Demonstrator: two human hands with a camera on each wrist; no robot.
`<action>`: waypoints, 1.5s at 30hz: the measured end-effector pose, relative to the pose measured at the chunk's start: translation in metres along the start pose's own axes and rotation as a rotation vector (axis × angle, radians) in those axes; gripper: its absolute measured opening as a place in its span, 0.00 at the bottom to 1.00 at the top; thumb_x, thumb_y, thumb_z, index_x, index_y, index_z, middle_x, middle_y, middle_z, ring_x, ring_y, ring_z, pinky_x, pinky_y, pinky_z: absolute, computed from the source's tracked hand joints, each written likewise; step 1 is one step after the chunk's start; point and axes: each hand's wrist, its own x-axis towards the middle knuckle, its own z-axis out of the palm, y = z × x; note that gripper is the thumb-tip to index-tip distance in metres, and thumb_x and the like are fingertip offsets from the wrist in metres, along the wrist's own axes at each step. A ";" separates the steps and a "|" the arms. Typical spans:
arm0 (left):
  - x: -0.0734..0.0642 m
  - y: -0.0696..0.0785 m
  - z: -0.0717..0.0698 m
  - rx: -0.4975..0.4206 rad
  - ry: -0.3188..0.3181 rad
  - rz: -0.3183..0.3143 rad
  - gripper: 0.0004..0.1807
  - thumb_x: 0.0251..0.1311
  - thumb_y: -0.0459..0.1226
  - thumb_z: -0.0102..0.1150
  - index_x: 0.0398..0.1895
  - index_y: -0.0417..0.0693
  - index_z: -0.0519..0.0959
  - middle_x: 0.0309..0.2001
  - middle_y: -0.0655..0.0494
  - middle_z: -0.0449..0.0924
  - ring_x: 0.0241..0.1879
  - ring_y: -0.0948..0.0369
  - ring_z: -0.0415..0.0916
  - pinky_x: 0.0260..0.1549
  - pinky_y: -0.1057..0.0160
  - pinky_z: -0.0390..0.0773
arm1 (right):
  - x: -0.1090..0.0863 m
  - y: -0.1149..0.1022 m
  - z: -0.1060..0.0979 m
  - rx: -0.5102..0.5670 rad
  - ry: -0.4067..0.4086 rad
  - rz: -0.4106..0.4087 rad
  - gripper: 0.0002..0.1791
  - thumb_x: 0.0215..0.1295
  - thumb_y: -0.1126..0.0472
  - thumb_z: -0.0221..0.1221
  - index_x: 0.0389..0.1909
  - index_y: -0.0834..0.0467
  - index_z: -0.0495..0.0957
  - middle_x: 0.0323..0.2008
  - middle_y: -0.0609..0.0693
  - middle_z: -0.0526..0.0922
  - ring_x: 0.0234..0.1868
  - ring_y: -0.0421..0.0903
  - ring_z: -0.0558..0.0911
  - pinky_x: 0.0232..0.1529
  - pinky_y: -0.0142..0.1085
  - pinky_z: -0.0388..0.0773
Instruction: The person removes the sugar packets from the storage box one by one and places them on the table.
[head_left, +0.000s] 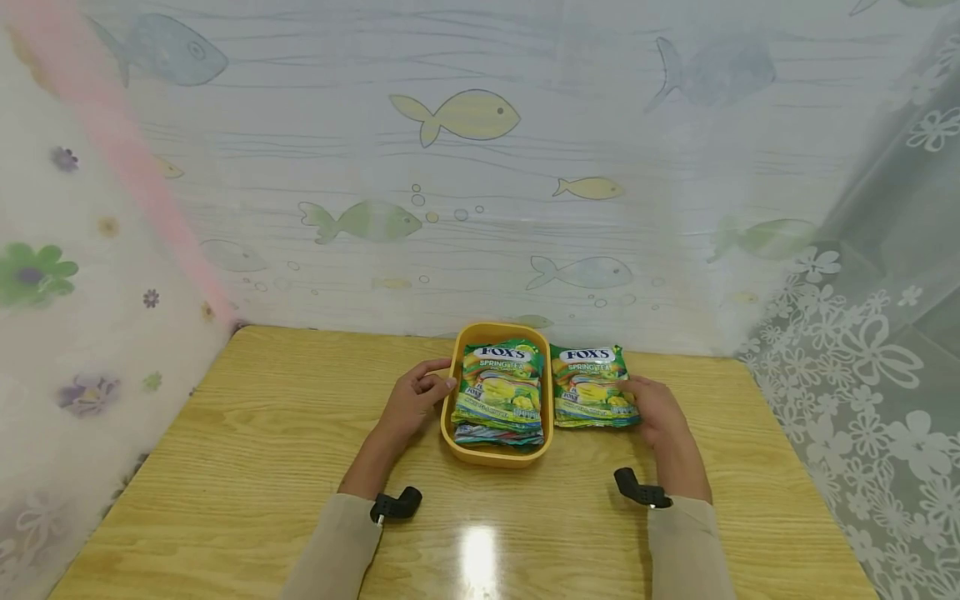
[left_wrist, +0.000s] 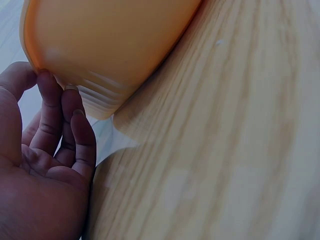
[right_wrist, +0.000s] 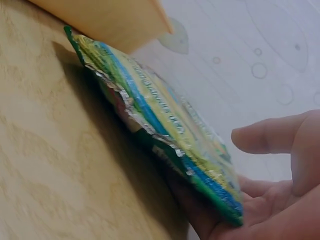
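Note:
Near the far edge of the table stands a yellow plastic tub [head_left: 497, 457] holding several stacked green FOX'S Spring Tea candy bags [head_left: 498, 383]. With thumb and fingertips my left hand [head_left: 414, 400] pinches the tub's left rim, as the left wrist view shows closely. Just right of the tub is another green candy bag [head_left: 588, 400]. My right hand [head_left: 658, 412] holds this bag at its right edge, fingers underneath and thumb [right_wrist: 265, 136] above. Whether the thumb tip touches the bag is hard to tell. The fingertips below the bag are hidden.
The wooden table [head_left: 300, 417] runs up to a sheet printed with fish [head_left: 476, 115] behind the tub. Flowered sheets hang at both sides. A black wrist camera [head_left: 397, 503] sits on my left sleeve cuff and another black camera [head_left: 637, 487] on the right.

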 end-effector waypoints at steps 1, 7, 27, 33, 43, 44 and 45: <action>0.000 0.000 0.000 0.000 0.001 -0.001 0.23 0.75 0.43 0.65 0.70 0.53 0.78 0.35 0.54 0.85 0.40 0.55 0.75 0.46 0.60 0.72 | -0.001 -0.001 0.000 -0.013 0.003 -0.005 0.37 0.84 0.56 0.49 0.84 0.67 0.50 0.82 0.66 0.52 0.77 0.54 0.63 0.70 0.40 0.70; -0.001 0.001 0.000 -0.002 0.000 -0.006 0.23 0.75 0.43 0.65 0.70 0.54 0.78 0.35 0.54 0.85 0.40 0.56 0.74 0.46 0.60 0.72 | -0.008 -0.007 -0.003 -0.072 0.001 -0.060 0.35 0.85 0.57 0.47 0.83 0.69 0.50 0.83 0.65 0.48 0.78 0.53 0.61 0.76 0.44 0.61; -0.002 0.005 -0.001 0.007 0.015 -0.021 0.23 0.74 0.44 0.66 0.69 0.53 0.78 0.38 0.53 0.87 0.43 0.56 0.78 0.48 0.61 0.73 | -0.037 -0.030 -0.001 -0.221 -0.015 -0.187 0.35 0.86 0.57 0.45 0.84 0.68 0.48 0.79 0.74 0.54 0.80 0.70 0.56 0.78 0.56 0.57; -0.003 0.006 -0.001 0.007 0.005 -0.021 0.24 0.75 0.44 0.66 0.70 0.52 0.78 0.39 0.54 0.89 0.45 0.56 0.80 0.47 0.61 0.71 | -0.046 -0.037 0.004 -0.247 -0.013 -0.226 0.35 0.86 0.55 0.46 0.85 0.63 0.50 0.80 0.71 0.55 0.80 0.69 0.59 0.78 0.58 0.58; -0.004 0.006 -0.001 -0.002 -0.003 -0.021 0.24 0.75 0.43 0.65 0.70 0.49 0.77 0.42 0.51 0.90 0.48 0.58 0.83 0.51 0.63 0.73 | -0.065 -0.055 0.024 -0.253 -0.061 -0.340 0.34 0.85 0.56 0.51 0.84 0.63 0.55 0.78 0.68 0.63 0.75 0.69 0.66 0.74 0.64 0.62; -0.004 0.006 -0.001 -0.003 -0.003 -0.021 0.24 0.75 0.43 0.65 0.71 0.49 0.77 0.42 0.51 0.90 0.48 0.58 0.83 0.51 0.63 0.73 | -0.066 -0.056 0.026 -0.256 -0.068 -0.351 0.34 0.85 0.56 0.51 0.83 0.63 0.55 0.77 0.68 0.63 0.75 0.69 0.67 0.73 0.63 0.62; -0.004 0.006 -0.002 -0.006 -0.004 -0.021 0.24 0.75 0.42 0.65 0.71 0.49 0.77 0.42 0.50 0.90 0.48 0.58 0.83 0.51 0.63 0.73 | -0.067 -0.057 0.028 -0.259 -0.073 -0.358 0.33 0.85 0.57 0.51 0.83 0.63 0.55 0.77 0.68 0.64 0.75 0.69 0.67 0.73 0.63 0.63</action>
